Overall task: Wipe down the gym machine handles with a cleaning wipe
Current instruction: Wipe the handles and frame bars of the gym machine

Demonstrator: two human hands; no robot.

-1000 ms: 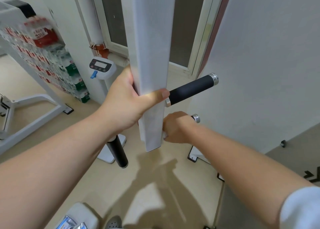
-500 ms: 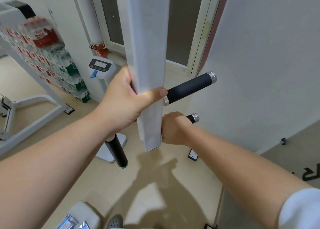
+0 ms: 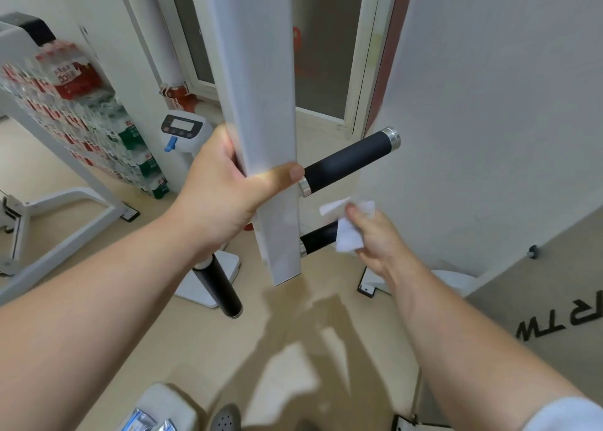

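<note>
— White and crumpled, the cleaning wipe is pinched between the thumb and fingers of the right hand, just right of the white square post and near its lower end.
— Is it on a handle?
— It lies over the outer end of the lower black handle, which juts to the right from the post. I cannot tell whether it presses on the grip. Only the inner stretch of that handle and its silver collar show.
— And the other handles?
— The upper black handle sticks out to the right of the post, higher up and bare. It has a silver cap at its tip and a silver collar at the post. A third black handle points down and toward the camera on the post's left side, below the left wrist.
— The left hand?
— The left hand grips the post itself, fingers curled round its far side. The thumb lies across the near face, its tip just beside the upper handle's collar.
— Further out?
— Behind the post is a window. To the left of the post are a small device with a display on a white stand and stacked packs of bottled water. To its right, a grey mat with black letters lies on the tan floor.
</note>
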